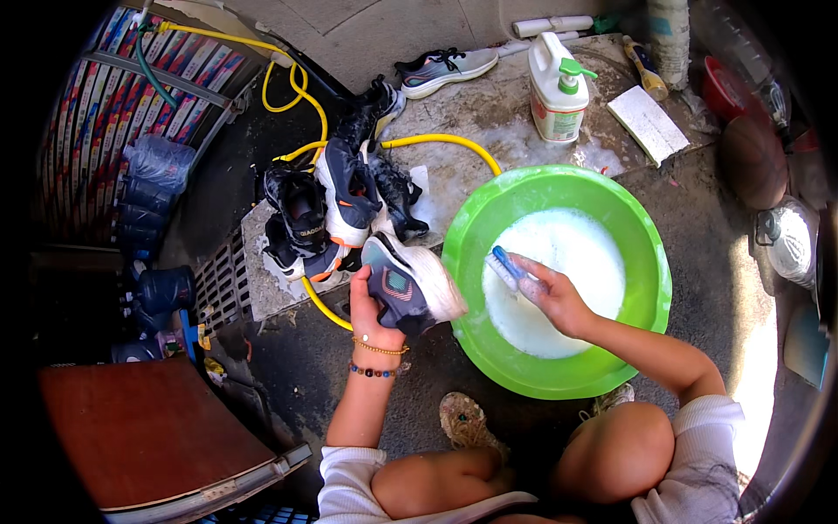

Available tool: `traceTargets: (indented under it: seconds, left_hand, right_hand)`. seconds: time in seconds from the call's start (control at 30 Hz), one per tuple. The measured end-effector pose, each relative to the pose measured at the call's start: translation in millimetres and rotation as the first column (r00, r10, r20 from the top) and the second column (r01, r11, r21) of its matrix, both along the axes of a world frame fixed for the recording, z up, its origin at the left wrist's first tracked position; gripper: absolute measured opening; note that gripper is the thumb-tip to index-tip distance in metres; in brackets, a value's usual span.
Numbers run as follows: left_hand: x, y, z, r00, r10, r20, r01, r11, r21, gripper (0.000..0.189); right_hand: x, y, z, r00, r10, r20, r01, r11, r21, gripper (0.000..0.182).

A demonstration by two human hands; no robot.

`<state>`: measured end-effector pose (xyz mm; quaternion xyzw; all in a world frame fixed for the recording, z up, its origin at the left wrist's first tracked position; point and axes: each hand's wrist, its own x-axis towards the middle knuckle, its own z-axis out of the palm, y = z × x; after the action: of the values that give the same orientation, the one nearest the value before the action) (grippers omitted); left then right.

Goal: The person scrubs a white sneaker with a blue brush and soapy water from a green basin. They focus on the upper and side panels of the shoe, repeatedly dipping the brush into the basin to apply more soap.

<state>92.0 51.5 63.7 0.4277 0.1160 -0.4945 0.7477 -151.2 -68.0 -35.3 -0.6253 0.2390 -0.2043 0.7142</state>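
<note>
My left hand (372,314) grips a dark grey sneaker (399,288) with a white sole, tilted on its side left of the basin. In my right hand (556,298) is a blue scrub brush (507,265) with white bristles, wet with suds. That hand hovers over a large green plastic basin (645,262) holding white foamy water (556,229). Beyond the held sneaker lies a heap of wet shoes, among them a black sneaker (301,203) and a navy sneaker (344,190) with a white sole and orange accents.
A yellow hose (452,139) winds behind the shoes and reaches the basin. On the concrete slab stand a white pump jug (556,92), a grey sneaker (448,71) and a white block (648,124). A drain grate (219,281) and a brown board (157,432) lie left.
</note>
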Motion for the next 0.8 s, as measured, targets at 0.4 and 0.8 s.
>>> traceTargets:
  seconds: [0.4, 0.8]
  left_hand:
    - [-74, -19, -19, 0.667, -0.465, 0.583, 0.393, 0.883, 0.256, 0.038]
    - [-65, -69, -43, 0.938, -0.028, 0.346, -0.072, 0.959, 0.275, 0.017]
  right_hand:
    - [52, -13, 24, 0.985, -0.149, 0.083, 0.150, 0.989, -0.003, 0.042]
    - [82, -18, 61, 0.957, -0.270, -0.105, 0.117, 0.693, -0.711, 0.054]
